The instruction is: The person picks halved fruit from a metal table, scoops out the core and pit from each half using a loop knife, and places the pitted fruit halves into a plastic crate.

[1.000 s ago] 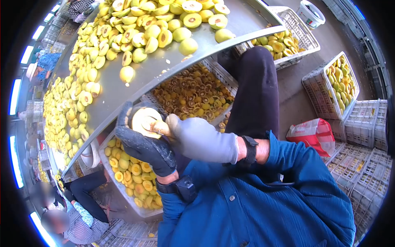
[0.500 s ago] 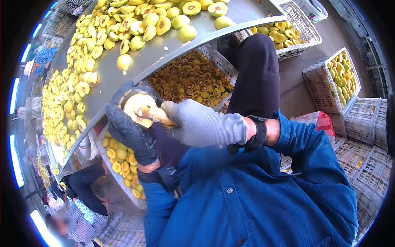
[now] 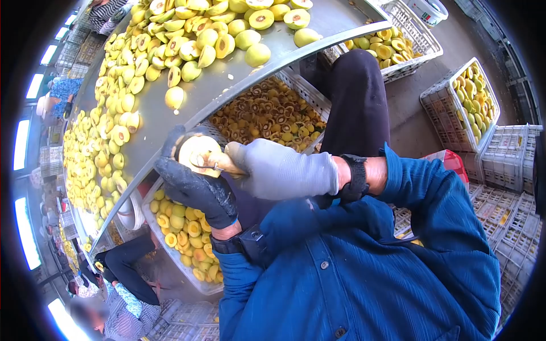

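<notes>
My left hand (image 3: 196, 184), in a dark wet-looking glove, cups a pale yellow peach half (image 3: 196, 149) with its cut face up. My right hand (image 3: 284, 169), in a light grey glove, is closed around the wooden handle of a pitting tool (image 3: 230, 163). Its thin curved metal end lies at the lower right part of the cut face. Whether the metal is inside the flesh I cannot tell. Both hands are held just in front of the metal table's edge, above my lap.
Many halved peaches (image 3: 170, 51) cover the metal table (image 3: 227, 77). Below it, a crate holds pits and scraps (image 3: 267, 113). More crates of halves stand at lower left (image 3: 185, 233), upper right (image 3: 387, 45) and right (image 3: 472, 105). Another person (image 3: 128, 301) sits at lower left.
The curved metal end has moved from the middle of the peach half toward its lower right. The whole view has shifted slightly; both hands keep their hold.
</notes>
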The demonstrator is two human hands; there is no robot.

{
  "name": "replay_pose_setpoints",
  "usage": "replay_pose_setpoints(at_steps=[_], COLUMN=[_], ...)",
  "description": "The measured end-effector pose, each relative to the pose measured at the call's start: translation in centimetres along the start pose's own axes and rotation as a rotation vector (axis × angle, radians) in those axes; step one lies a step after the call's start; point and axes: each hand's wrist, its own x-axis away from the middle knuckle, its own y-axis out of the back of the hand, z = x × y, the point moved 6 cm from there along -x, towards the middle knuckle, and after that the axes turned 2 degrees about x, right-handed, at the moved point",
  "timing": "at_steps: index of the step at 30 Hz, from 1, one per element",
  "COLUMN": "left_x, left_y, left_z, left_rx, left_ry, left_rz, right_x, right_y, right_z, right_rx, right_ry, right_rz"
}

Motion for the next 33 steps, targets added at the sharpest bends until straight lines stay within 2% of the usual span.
replay_pose_setpoints(at_steps=[3, 5, 6, 7, 8, 10, 12, 16, 19, 22, 23, 25, 27, 30, 33], left_x=[-0.4, 1.7, 0.1, -1.2, -1.1, -1.2, -1.1, -1.4, -1.4, -1.5, -1.7, -1.6, -1.6, -1.6, -1.2], left_y=[0.8, 2.8, 1.7, 0.8, 0.4, -0.2, -0.7, -1.0, -0.5, -0.4, -0.1, -0.2, 0.4, 0.5, 0.1], left_z=[1.2, 1.3, 1.2, 1.2, -0.1, -1.4, -2.3, -2.3, -1.9, -2.3, -2.8, -3.2, -2.1, -2.7, -4.3], left_rx=[0.059, -0.761, -0.386, -0.016, -0.015, 0.013, -0.047, -0.032, 0.043, 0.072, -0.038, -0.070, 0.121, -0.014, -0.064], left_ry=[0.074, -0.507, -0.242, 0.030, 0.039, 0.019, -0.095, -0.105, -0.071, -0.063, -0.172, -0.226, -0.092, -0.155, -0.194], left_rz=[0.161, 0.148, 0.268, 0.286, 0.248, 0.205, 0.242, 0.030, -0.078, -0.173, -0.145, -0.057, 0.043, 0.223, 0.217], right_x=[0.0, 1.3, 0.3, -0.1, 0.1, -0.3, -0.5, -1.0, -0.7, -0.9, -0.8, -1.1, -0.8, -0.4, -0.2], right_y=[0.6, 0.1, 1.0, 1.9, 2.1, 1.4, 1.7, 1.0, 1.9, 1.2, 0.3, 1.1, 0.9, 1.1, 1.0], right_z=[-0.7, -0.7, -0.3, 0.4, 1.3, 0.7, 0.8, 0.9, 3.2, 2.3, 1.2, 2.7, 1.9, 1.8, 2.2], right_rx=[0.230, 0.224, 0.273, 0.194, 0.097, 0.078, 0.116, -0.017, 0.020, 0.259, 0.212, 0.219, 0.222, 0.165, 0.041], right_ry=[-0.038, 0.039, 0.137, 0.165, 0.181, -0.138, -0.103, -0.068, -0.046, -0.003, 0.029, -0.017, -0.024, -0.036, -0.038], right_rz=[0.206, 0.144, 0.089, 0.038, 0.002, 0.197, 0.145, 0.044, 0.026, 0.036, -0.049, 0.040, 0.108, 0.190, 0.207])
